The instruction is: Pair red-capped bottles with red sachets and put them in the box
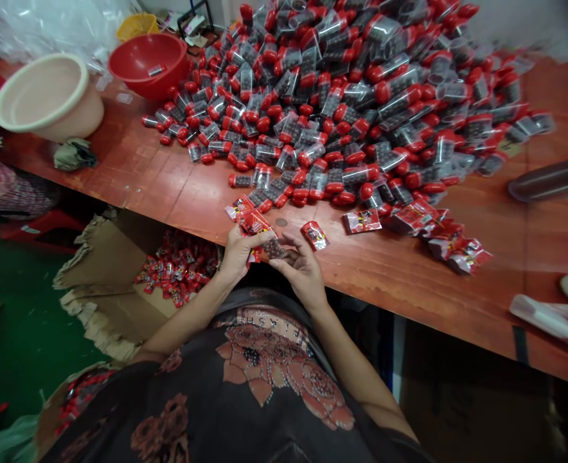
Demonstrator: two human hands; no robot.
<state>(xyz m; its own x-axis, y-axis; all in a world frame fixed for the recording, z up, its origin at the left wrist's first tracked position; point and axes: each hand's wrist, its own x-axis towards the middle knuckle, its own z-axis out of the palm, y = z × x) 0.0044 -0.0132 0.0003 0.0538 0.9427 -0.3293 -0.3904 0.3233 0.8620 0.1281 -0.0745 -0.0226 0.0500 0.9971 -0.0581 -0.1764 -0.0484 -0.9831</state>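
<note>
My left hand [237,252] is closed around a few red printed packets [252,223] at the near edge of the red-brown table [168,193]. My right hand [302,263] pinches a small clear tube of dark beads [275,248], its end meeting the packets in my left hand. A loose red packet [315,235] lies just beyond my right fingers. A large heap of clear, red-capped tubes [342,96] covers the table behind.
More red packets [438,235] lie in a row to the right. A cardboard box with filled packets [178,265] stands under the table at left. A cream basin [47,96] and a red basin [148,63] stand at far left. A dark roll [551,180] lies right.
</note>
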